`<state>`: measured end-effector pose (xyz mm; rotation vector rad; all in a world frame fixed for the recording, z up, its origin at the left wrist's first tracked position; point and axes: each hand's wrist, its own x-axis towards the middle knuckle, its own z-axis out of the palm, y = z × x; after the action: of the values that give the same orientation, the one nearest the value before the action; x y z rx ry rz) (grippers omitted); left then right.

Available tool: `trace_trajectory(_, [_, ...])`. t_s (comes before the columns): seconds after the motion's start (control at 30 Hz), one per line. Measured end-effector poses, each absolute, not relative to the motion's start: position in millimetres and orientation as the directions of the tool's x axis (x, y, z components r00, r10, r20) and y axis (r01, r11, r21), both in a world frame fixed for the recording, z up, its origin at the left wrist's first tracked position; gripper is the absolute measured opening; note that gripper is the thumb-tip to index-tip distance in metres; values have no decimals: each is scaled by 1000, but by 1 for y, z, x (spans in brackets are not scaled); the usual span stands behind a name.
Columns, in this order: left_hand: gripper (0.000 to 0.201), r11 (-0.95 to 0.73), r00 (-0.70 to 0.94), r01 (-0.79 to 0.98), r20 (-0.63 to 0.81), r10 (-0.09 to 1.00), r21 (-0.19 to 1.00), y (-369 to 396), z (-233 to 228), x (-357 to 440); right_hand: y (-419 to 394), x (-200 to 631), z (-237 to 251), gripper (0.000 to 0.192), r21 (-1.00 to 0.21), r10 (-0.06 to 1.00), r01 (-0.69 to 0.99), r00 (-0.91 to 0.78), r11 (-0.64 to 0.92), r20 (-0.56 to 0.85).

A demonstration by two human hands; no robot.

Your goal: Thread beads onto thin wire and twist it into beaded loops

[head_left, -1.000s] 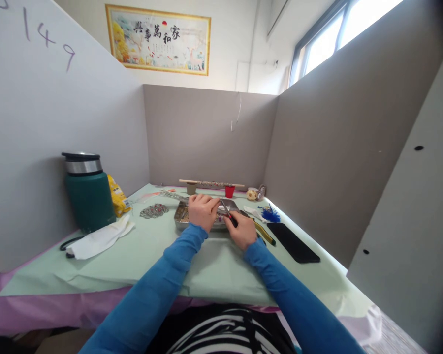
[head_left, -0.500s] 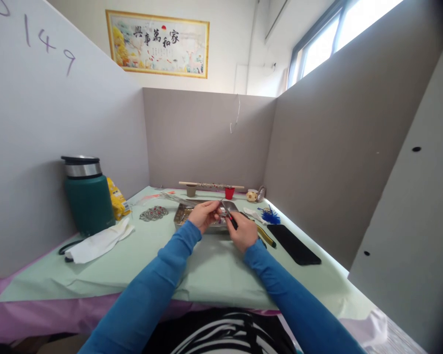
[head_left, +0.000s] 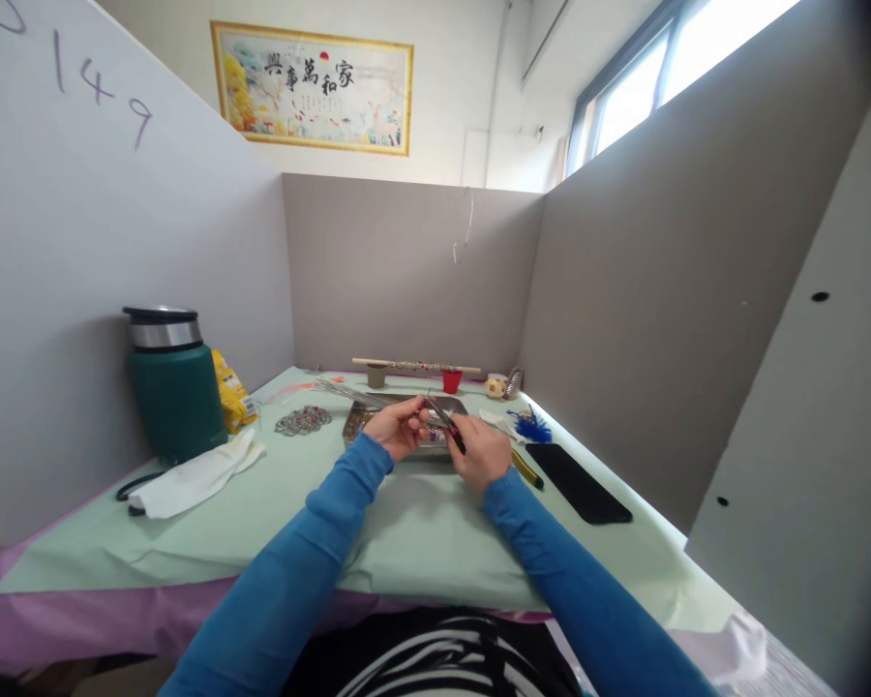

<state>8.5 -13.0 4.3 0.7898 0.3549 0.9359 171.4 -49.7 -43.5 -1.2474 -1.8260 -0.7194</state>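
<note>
My right hand (head_left: pixel 483 453) is closed around dark-handled pliers (head_left: pixel 456 438), whose jaws point up and left toward the fingertips of my left hand. My left hand (head_left: pixel 398 429) is pinched on something small and thin at the plier tips, too fine to make out. Both hands are above the near side of a metal tray (head_left: pixel 349 424), which holds small beads and pieces and is partly hidden by them. Thin metal wires (head_left: pixel 345 389) lie across the tray's back left. Left of the tray is a heap of beaded metal chain (head_left: pixel 303 420).
A beaded stick (head_left: pixel 425 366) rests across a brown cup (head_left: pixel 375 376) and a red cup (head_left: pixel 451 380). On the right are a phone-like black slab (head_left: pixel 579 482), a blue tuft (head_left: pixel 531 424) and a yellow-green handle (head_left: pixel 526 469). A green flask (head_left: pixel 174 397) and white tissue (head_left: pixel 197 478) stand left.
My left hand has shifted slightly left and down. The plier tips have moved a little left along with its fingertips, and my right hand has turned slightly.
</note>
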Motion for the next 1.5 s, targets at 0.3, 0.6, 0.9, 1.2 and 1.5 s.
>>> trace_trajectory(0.3, [11, 92, 386, -540, 149, 910, 836, -5, 0, 9, -54, 163, -42, 29, -292, 558, 873, 27, 391, 829])
trace_trajectory(0.6, [20, -397, 99, -237, 429, 898, 887, -4, -3, 15, -51, 166, -42, 29, -301, 598, 883, 29, 360, 801])
trace_trajectory(0.9, [21, -363, 137, -250, 404, 904, 898, -5, -4, 14, -51, 166, -44, 31, -275, 623, 896, -3, 350, 782])
trace_trajectory(1.2, [17, 41, 407, -422, 148, 901, 906, -8, -2, 10, -51, 164, -44, 31, -272, 605, 874, -32, 403, 795])
trace_trajectory(1.5, [16, 400, 566, -464, -83, 820, 790, -9, 4, 6, -52, 164, -44, 30, -282, 596, 828, -77, 484, 799])
